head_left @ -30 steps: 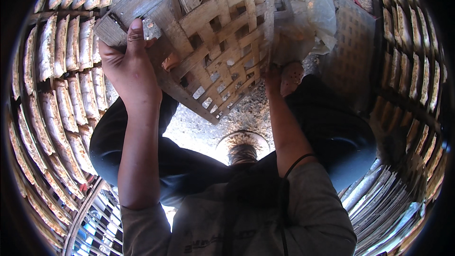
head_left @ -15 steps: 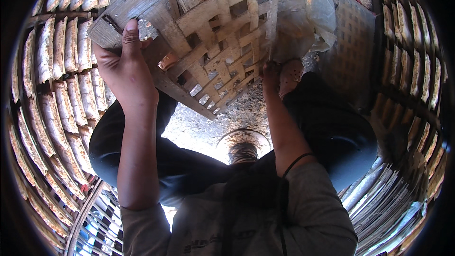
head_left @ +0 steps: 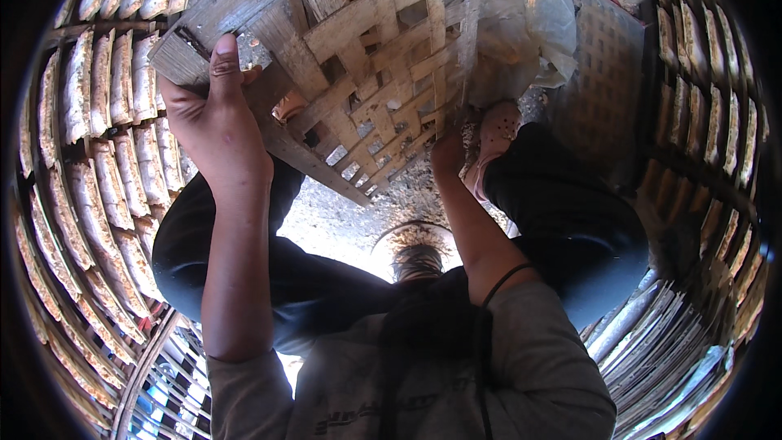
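Observation:
A woven bamboo tray (head_left: 358,57) of wide flat strips is held up in front of me, tilted. My left hand (head_left: 216,122) grips its left edge, thumb up along the rim. My right hand (head_left: 448,151) holds the tray's lower right edge, fingers mostly hidden behind the weave. Below the tray I see my bent legs in dark trousers (head_left: 562,212) and a pale shoe (head_left: 495,134).
Racks of flat pale crackers (head_left: 98,155) line the left side, and more rows (head_left: 717,114) stand on the right. A crumpled clear plastic sheet (head_left: 529,24) lies behind the tray. Another woven panel (head_left: 603,90) leans at the right. Rough ground (head_left: 342,220) shows between my legs.
The tray has shifted slightly up and to the left in my hands. Both hands keep the same hold on its edges.

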Available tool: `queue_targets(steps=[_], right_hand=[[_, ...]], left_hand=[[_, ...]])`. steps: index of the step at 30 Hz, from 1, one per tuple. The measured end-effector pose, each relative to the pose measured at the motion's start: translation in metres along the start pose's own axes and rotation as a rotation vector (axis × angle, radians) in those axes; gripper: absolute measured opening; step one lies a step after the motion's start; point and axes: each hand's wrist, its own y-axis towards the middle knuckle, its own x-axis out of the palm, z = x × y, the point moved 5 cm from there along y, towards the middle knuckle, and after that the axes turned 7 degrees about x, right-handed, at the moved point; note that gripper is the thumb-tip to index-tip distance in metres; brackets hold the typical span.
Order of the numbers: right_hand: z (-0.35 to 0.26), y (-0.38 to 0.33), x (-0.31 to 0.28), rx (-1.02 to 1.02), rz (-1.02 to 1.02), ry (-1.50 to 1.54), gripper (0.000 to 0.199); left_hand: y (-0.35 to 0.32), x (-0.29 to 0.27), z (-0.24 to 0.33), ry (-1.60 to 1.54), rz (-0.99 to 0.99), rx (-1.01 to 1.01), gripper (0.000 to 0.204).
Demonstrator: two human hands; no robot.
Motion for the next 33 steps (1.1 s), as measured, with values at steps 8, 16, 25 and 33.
queue_targets(steps=[8,16,25,33], right_hand=[[0.030,0.008,0.020,-0.230,0.034,-0.610,0.022],[0.030,0.009,0.021,-0.291,0.027,-0.613,0.022],[-0.045,0.041,-0.090,-0.071,0.490,0.395,0.052],[-0.158,-0.009,-0.270,-0.250,-0.356,0.734,0.081]], left_hand=[[0.000,-0.005,-0.002,0.041,-0.031,0.005,0.023],[0.002,0.003,0.002,0.027,-0.042,-0.006,0.022],[-0.004,0.009,0.024,-0.019,-0.253,0.035,0.021],[0.010,-0.025,0.062,-0.176,-0.337,0.168,0.014]])
